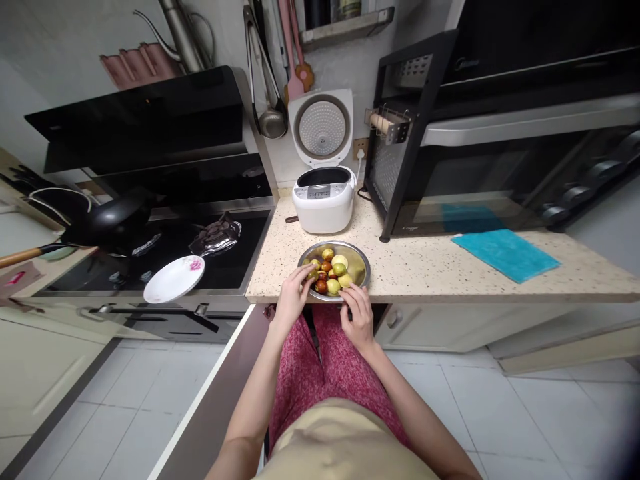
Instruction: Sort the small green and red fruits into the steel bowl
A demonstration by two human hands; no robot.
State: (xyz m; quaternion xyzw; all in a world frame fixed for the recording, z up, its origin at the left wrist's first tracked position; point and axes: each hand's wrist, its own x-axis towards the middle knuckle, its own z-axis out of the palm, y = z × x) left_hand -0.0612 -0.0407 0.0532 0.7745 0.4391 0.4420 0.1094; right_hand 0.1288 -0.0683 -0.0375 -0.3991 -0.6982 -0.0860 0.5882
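Both hands reach into a metal bowl [361, 263] of small green and brown fruits [331, 270] at the table's [440, 267] near edge, the left hand [293, 297] pinching one, the right hand [357, 313] touching another, the pile apparently barely reduced.

Worktop layout, bowl at the front edge

Metal bowl [361, 265] on the counter [440, 267], fruits [331, 270] in it; left hand [291, 298] at its near-left rim, fingers [306, 273] touching the fruits; right hand [357, 313] at its near rim, fingertips [346, 291] against the fruits. Rice cooker [324, 193] behind the bowl, beyond the fingers, lid up. Oven [500, 133] to the right of the cooker, at the back. Cloth [505, 253] on the counter, well right of the right fingers. Plate [174, 279] on the stove [165, 253], well left of the left fingers; pan [113, 217] behind the plate.
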